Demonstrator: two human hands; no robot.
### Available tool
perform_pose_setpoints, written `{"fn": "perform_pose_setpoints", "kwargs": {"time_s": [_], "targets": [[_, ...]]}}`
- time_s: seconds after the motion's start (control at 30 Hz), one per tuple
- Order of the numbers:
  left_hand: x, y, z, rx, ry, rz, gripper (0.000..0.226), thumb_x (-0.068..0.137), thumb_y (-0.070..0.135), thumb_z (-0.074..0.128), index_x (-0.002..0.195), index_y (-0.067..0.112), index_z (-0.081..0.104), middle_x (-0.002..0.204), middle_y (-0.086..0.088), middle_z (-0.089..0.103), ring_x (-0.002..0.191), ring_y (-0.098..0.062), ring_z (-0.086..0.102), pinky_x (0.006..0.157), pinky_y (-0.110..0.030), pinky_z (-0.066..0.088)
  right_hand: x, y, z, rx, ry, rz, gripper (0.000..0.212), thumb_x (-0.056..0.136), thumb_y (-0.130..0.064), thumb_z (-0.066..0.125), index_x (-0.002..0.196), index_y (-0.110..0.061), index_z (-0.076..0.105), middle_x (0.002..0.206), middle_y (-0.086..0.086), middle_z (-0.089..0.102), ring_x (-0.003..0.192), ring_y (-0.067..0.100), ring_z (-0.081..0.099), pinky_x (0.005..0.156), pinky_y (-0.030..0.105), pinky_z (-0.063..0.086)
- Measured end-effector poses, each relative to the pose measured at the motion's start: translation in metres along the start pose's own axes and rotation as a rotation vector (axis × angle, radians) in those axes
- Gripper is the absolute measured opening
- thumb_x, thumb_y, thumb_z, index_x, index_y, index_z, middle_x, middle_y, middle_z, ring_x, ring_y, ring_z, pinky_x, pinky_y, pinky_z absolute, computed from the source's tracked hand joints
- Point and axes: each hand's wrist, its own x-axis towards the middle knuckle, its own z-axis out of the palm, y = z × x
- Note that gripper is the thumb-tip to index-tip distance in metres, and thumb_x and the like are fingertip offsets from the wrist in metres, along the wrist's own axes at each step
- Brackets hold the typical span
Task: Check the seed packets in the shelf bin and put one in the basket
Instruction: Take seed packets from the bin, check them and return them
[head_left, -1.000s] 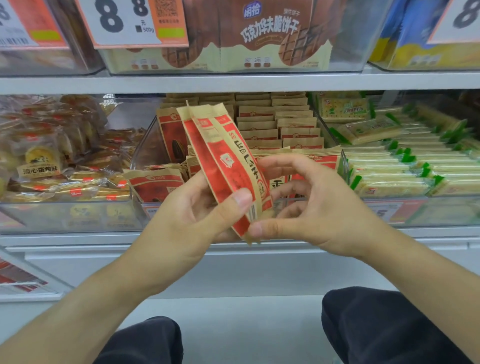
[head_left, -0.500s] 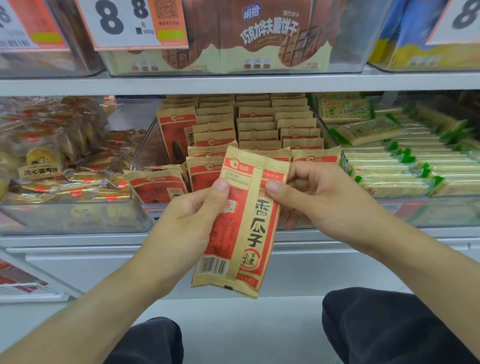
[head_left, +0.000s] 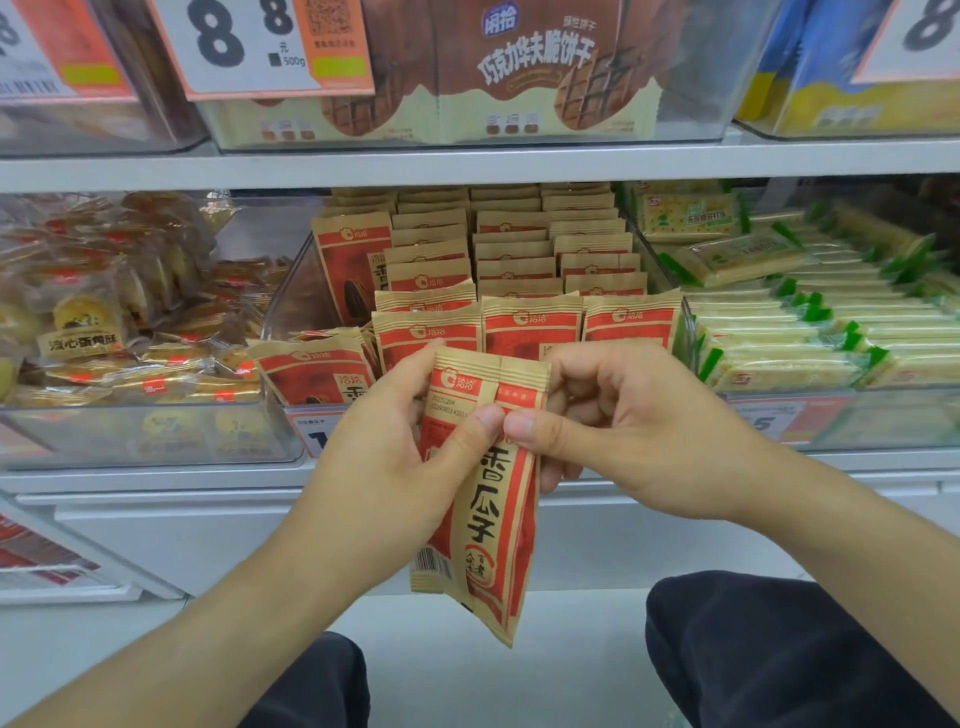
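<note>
Left hand (head_left: 395, 467): thumb laid across the front of a seed packet (head_left: 488, 509), fingers curled behind it. It may be two packets held together; a second top edge shows beside the first, cannot tell for certain. Right hand (head_left: 634, 436): thumb tip meets the left thumb on the packet face, fingers curled round the packet's right edge. Both hands grip it near the top.

Packet hangs upright, tilted slightly, kraft-brown with red panels and large dark characters down the front; barcode at its lower left corner, printed date code near the top.

Just behind the hands: clear shelf bin (head_left: 291, 301) packed with rows of matching packets (head_left: 530, 322) standing on edge, front row touching the space above the knuckles. One packet (head_left: 317, 374) leans loose just left of the left hand.

Left of the left hand: bin of clear-wrapped pastries (head_left: 104, 332). Right of the right hand: stacked green-and-yellow cracker packs (head_left: 779, 332). Above: upper shelf (head_left: 467, 166) with a brown biscuit bag (head_left: 519, 67) and a price card (head_left: 244, 47) marked 8.8.

Below the hands: dark-trousered knees (head_left: 769, 654).
</note>
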Motion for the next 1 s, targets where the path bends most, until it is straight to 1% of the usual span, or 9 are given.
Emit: {"fn": "perform_pose_setpoints", "kwargs": {"time_s": [0.13,0.3,0.43,0.53,0.63,0.7,0.8,0.87,1.0], "targets": [[0.0004,-0.0004,0.0022,0.054,0.031,0.016,0.067,0.089,0.050,0.053,0.152,0.033,0.038,0.118,0.027,0.068,0.110,0.006,0.063,0.097,-0.031,0.054,0.0007,-0.0002,-0.0005,0.005,0.018,-0.013,0.026,0.082,-0.030,0.070,0.090,-0.005,0.067,0.083,0.013,0.077,0.065,0.025,0.075,0.061,0.034,0.062],[-0.0002,-0.0006,0.0038,0.078,0.042,0.028,0.060,0.101,0.036,0.045,0.157,0.034,0.023,0.106,0.045,0.061,0.103,0.022,0.057,0.078,-0.001,0.045,0.0022,-0.0011,-0.0012,0.042,0.033,-0.018,0.025,0.082,-0.028,0.070,0.090,-0.004,0.068,0.083,0.012,0.077,0.063,0.023,0.073,0.058,0.024,0.058],[-0.0006,0.0028,0.0057,0.068,0.036,0.014,0.054,0.103,0.034,0.043,0.154,0.037,0.027,0.104,0.052,0.056,0.102,0.025,0.055,0.076,0.003,0.042,0.0018,-0.0018,-0.0010,0.054,0.030,-0.020,0.023,0.081,-0.027,0.070,0.088,-0.005,0.068,0.083,0.012,0.077,0.063,0.023,0.073,0.058,0.024,0.059],[-0.0004,0.0018,0.0053,0.027,0.029,0.027,0.057,0.099,0.039,0.044,0.154,0.035,0.029,0.113,0.038,0.064,0.108,0.021,0.056,0.085,-0.001,0.044,0.0010,-0.0019,-0.0008,0.067,0.033,-0.030,0.020,0.081,-0.026,0.071,0.086,-0.007,0.068,0.080,0.011,0.077,0.062,0.021,0.073,0.057,0.023,0.057],[-0.0002,0.0009,0.0046,-0.027,0.018,0.022,0.078,0.086,0.053,0.048,0.158,0.034,0.024,0.130,0.026,0.062,0.119,0.009,0.057,0.101,-0.021,0.051,0.0007,-0.0015,-0.0021,0.052,0.033,-0.031,0.021,0.081,-0.027,0.072,0.085,-0.007,0.068,0.079,0.011,0.077,0.063,0.022,0.073,0.058,0.024,0.058],[-0.0003,0.0013,0.0047,-0.058,-0.001,0.038,0.079,0.082,0.051,0.054,0.155,0.033,0.031,0.128,0.022,0.064,0.118,0.003,0.061,0.097,-0.024,0.053,0.0002,-0.0016,-0.0024,0.049,0.035,-0.032,0.026,0.079,-0.028,0.073,0.085,-0.004,0.067,0.079,0.012,0.077,0.064,0.024,0.074,0.059,0.027,0.060],[0.0009,0.0036,0.0030,-0.150,-0.030,-0.001,0.056,0.079,0.038,0.062,0.134,0.038,0.047,0.112,0.025,0.070,0.104,0.007,0.066,0.079,-0.009,0.053,-0.0008,-0.0025,-0.0024,0.041,0.057,-0.052,0.021,0.078,-0.029,0.074,0.080,-0.010,0.067,0.079,0.012,0.076,0.065,0.026,0.074,0.058,0.028,0.061],[0.0016,0.0028,0.0010,-0.169,-0.001,-0.005,0.045,0.077,0.037,0.066,0.121,0.035,0.054,0.106,0.026,0.071,0.097,0.007,0.068,0.073,-0.008,0.052,-0.0008,-0.0025,-0.0037,0.033,0.056,-0.058,0.016,0.079,-0.028,0.074,0.082,-0.013,0.068,0.083,0.013,0.077,0.073,0.028,0.076,0.060,0.033,0.063],[0.0007,0.0045,-0.0032,-0.144,0.155,-0.003,0.039,0.073,0.047,0.065,0.110,0.036,0.056,0.100,0.027,0.072,0.090,0.005,0.070,0.069,-0.013,0.057,-0.0026,-0.0037,-0.0019,0.015,-0.045,-0.037,0.041,0.079,-0.017,0.081,0.118,-0.016,0.068,0.106,0.008,0.075,0.092,0.026,0.076,0.077,0.040,0.064]]}}
